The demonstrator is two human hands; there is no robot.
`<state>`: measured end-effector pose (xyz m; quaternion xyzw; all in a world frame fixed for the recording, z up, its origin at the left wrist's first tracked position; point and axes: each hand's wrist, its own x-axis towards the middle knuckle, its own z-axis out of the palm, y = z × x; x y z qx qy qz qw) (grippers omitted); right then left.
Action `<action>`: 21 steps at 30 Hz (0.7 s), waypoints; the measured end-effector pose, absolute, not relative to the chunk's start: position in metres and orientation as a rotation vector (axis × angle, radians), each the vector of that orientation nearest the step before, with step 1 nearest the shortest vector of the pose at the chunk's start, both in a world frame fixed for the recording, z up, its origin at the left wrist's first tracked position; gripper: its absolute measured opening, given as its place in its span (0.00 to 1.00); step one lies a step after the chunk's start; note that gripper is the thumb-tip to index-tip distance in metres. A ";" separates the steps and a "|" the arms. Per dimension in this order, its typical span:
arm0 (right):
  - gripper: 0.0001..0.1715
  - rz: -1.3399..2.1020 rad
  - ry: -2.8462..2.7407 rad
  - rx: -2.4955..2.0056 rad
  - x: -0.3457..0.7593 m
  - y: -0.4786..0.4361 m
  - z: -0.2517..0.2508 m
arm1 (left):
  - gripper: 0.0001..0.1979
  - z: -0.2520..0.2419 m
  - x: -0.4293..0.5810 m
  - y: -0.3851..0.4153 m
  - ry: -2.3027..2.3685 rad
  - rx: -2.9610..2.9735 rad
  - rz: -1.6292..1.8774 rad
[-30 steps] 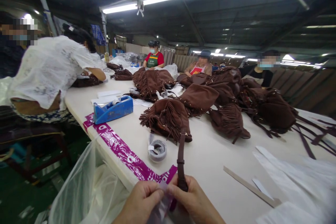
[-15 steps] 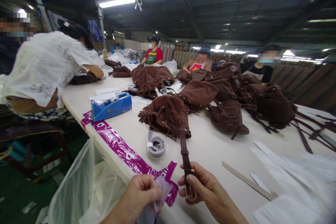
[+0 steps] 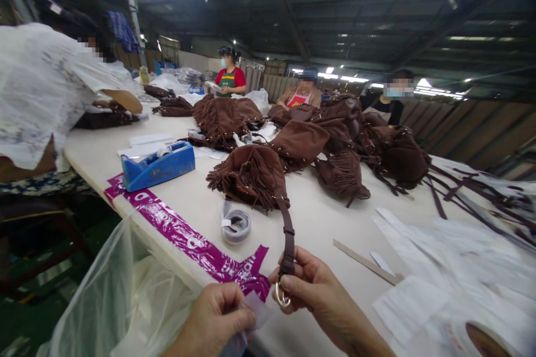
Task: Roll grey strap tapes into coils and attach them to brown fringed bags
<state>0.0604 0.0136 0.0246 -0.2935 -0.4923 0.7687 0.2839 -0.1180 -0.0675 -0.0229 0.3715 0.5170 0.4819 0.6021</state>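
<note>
Closed at the table's near edge, my left hand point(image 3: 224, 315) pinches a small sheet of thin translucent plastic point(image 3: 258, 310). Just right of it, my right hand point(image 3: 312, 290) grips the end of a brown strap point(image 3: 288, 231), close to its gold buckle point(image 3: 282, 294). That strap runs up to a brown fringed bag point(image 3: 255, 175) lying on the table. Between the bag and my left hand sits a coiled grey strap point(image 3: 237, 226) in a clear wrap with a white band.
A blue tape dispenser point(image 3: 159, 166) stands at the left on purple printed tape point(image 3: 180, 231) along the table edge. More brown bags point(image 3: 301, 142) are piled behind. White sheets point(image 3: 456, 268) and a flat strip point(image 3: 366, 261) lie right. A clear plastic bag point(image 3: 109, 295) hangs lower left. Several co-workers surround the table.
The view has swung right, so things sit further left. In my right hand the buckle has tilted and its gold ring stands out from the strap end. My left hand still pinches the plastic.
</note>
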 end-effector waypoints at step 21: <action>0.21 1.887 -1.308 -0.783 0.037 0.007 0.017 | 0.15 -0.029 -0.110 -0.063 1.191 0.716 1.116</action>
